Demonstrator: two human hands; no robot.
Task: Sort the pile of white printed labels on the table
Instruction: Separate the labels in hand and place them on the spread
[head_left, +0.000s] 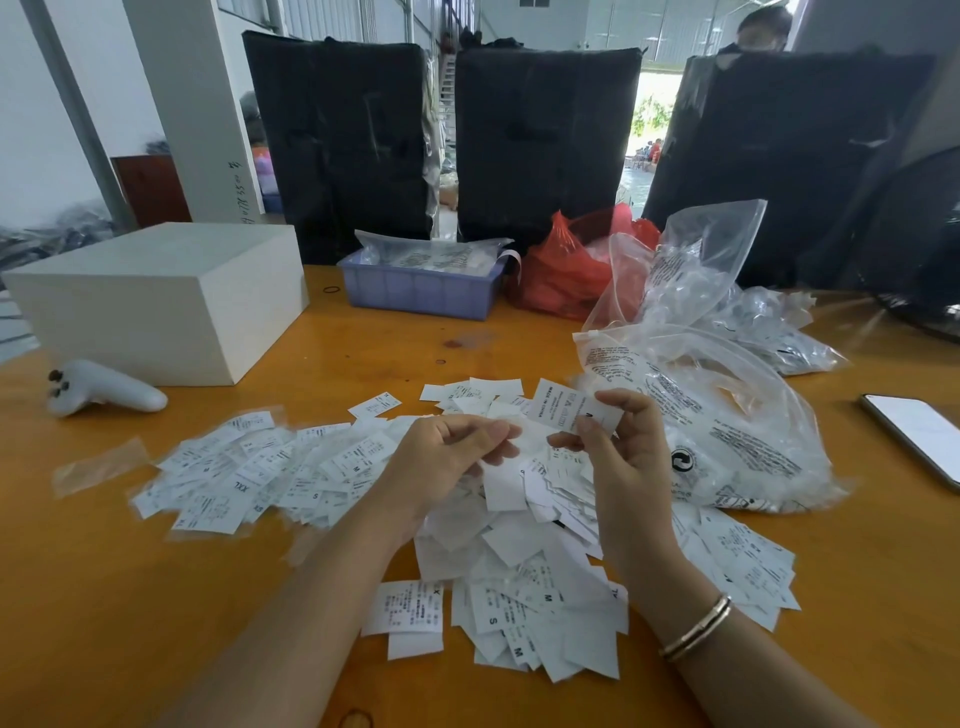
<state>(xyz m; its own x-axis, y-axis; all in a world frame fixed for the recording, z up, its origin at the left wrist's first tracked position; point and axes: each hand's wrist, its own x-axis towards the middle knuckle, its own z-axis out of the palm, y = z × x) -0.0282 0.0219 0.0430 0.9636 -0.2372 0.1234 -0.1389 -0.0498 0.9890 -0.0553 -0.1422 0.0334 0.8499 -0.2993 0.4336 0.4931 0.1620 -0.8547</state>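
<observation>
Far left of my grip: spread of size labels (244, 467) fanned flat on table (130, 597), well apart from held piece.

My left hand (447, 457): fingers curled, thumb and forefinger pinching blank white label (501, 486) hanging below, just left of right hand.

Main label pile (540, 597) directly beneath both hands, toward me.

My right hand (618, 447): pinches printed label (563, 408), long axis running up-left from fingertips, print facing me. Right hand nearer; judging next drop goes left.
</observation>
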